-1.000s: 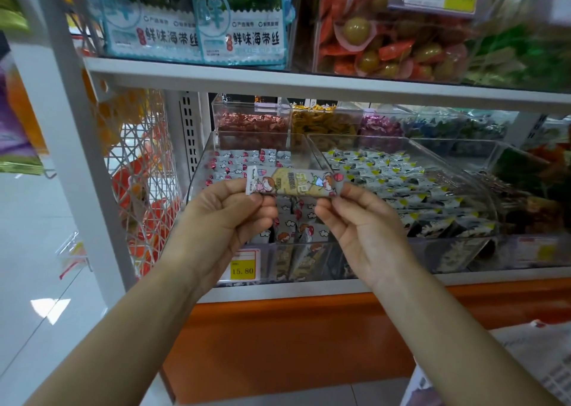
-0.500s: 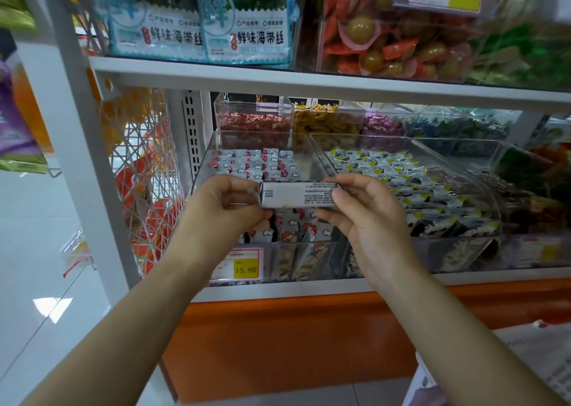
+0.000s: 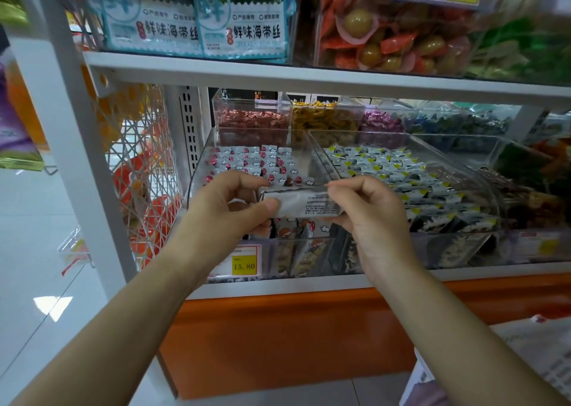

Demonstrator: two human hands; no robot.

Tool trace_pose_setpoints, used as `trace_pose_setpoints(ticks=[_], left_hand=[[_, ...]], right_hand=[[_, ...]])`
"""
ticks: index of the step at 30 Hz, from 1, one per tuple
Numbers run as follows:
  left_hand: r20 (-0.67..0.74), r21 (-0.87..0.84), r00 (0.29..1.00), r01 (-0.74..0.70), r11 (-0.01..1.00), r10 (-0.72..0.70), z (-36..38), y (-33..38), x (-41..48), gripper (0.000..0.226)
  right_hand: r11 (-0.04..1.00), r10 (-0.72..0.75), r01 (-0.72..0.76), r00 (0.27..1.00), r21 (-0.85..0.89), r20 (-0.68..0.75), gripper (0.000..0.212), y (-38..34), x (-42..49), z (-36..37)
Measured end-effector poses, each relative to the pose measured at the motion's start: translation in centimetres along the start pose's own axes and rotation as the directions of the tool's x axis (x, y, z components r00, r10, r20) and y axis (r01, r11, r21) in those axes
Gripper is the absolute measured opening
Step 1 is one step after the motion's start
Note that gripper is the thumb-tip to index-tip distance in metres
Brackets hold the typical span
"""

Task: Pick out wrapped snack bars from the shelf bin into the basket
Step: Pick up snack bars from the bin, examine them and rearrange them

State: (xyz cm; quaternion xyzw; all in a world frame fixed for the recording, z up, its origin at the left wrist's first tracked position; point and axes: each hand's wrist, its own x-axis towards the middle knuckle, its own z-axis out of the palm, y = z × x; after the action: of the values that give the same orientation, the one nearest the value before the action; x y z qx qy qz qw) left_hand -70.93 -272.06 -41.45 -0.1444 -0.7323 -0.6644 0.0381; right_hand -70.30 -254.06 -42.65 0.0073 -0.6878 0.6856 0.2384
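Note:
I hold one wrapped snack bar (image 3: 304, 203) level in front of the shelf, its plain white back with small print facing me. My left hand (image 3: 227, 211) pinches its left end and my right hand (image 3: 367, 214) pinches its right end. Behind and under the bar is a clear shelf bin (image 3: 200, 171) with several more bars in white wrappers with red dots. The basket (image 3: 543, 356), pale and only partly visible, is at the lower right under my right forearm.
A second clear bin (image 3: 482, 189) of grey and yellow wrapped snacks stands to the right. Small tubs of sweets (image 3: 251, 118) sit at the back. A yellow price tag (image 3: 244, 265) hangs below the bin. The upper shelf edge (image 3: 309, 78) is overhead.
The bar has been turned over from its cartoon front to its plain printed back. Both hands kept hold of its ends and sank a little in front of the bin.

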Motion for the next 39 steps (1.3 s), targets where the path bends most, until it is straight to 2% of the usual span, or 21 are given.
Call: trace_pose_setpoints(ticks=[6, 13, 16, 19, 22, 24, 29, 31, 34, 36, 39], left_hand=[[-0.009, 0.0, 1.0, 0.018, 1.0, -0.018, 0.9, 0.1, -0.2, 0.01], [-0.092, -0.043, 0.995, 0.042, 0.998, -0.046, 0.4, -0.3, 0.2, 0.022], [-0.103, 0.079, 0.995, 0.011, 0.997, -0.003, -0.2, -0.5, 0.5, 0.027], [-0.001, 0.269, 1.0, -0.027, 0.963, 0.028, -1.2, 0.0, 0.7, 0.031], [0.118, 0.356, 0.993, -0.044, 0.933, 0.002, -2.1, 0.3, 0.8, 0.046], [0.177, 0.392, 0.984, -0.072, 0.917, 0.002, -2.5, 0.4, 0.8, 0.047], [0.18, 0.367, 0.984, -0.071, 0.928, 0.004, -3.1, 0.5, 0.9, 0.02], [0.15, 0.358, 0.989, -0.065, 0.931, 0.011, -3.1, 0.3, 1.0, 0.017], [0.109, 0.331, 0.994, -0.04, 0.943, 0.004, -2.8, 0.2, 1.0, 0.028], [0.126, 0.252, 0.991, 0.006, 0.968, -0.039, -2.4, 0.2, 0.8, 0.039], [0.166, 0.164, 0.983, 0.049, 0.985, -0.076, -1.6, 0.1, 0.7, 0.04]], right_hand=[[0.997, -0.028, 0.025, 0.999, -0.072, -0.038, 0.015, -0.1, -0.2, -0.1], [0.988, -0.114, 0.117, 0.993, -0.104, 0.039, 0.016, -0.3, -0.5, 0.0], [0.993, -0.096, 0.101, 0.993, -0.066, 0.075, 0.013, -0.4, -0.6, 0.1], [0.991, -0.101, 0.108, 0.991, -0.082, 0.089, 0.01, -0.5, -0.5, 0.1], [0.979, -0.132, 0.148, 0.985, -0.141, 0.111, 0.012, -0.6, -0.4, 0.0], [0.976, -0.13, 0.148, 0.985, -0.158, 0.115, 0.013, -0.6, -0.3, 0.0], [0.998, -0.022, 0.03, 0.991, -0.055, 0.131, 0.017, -0.6, -0.2, 0.1], [0.998, 0.048, -0.052, 0.987, 0.025, 0.155, 0.018, -0.7, -0.4, 0.2], [0.989, 0.115, -0.128, 0.982, 0.075, 0.148, 0.018, -0.7, -0.4, 0.2], [0.981, 0.147, -0.16, 0.981, 0.111, 0.124, 0.019, -0.6, -0.4, 0.2], [0.953, 0.205, -0.233, 0.967, 0.196, 0.152, 0.028, -0.7, -0.4, 0.1]])
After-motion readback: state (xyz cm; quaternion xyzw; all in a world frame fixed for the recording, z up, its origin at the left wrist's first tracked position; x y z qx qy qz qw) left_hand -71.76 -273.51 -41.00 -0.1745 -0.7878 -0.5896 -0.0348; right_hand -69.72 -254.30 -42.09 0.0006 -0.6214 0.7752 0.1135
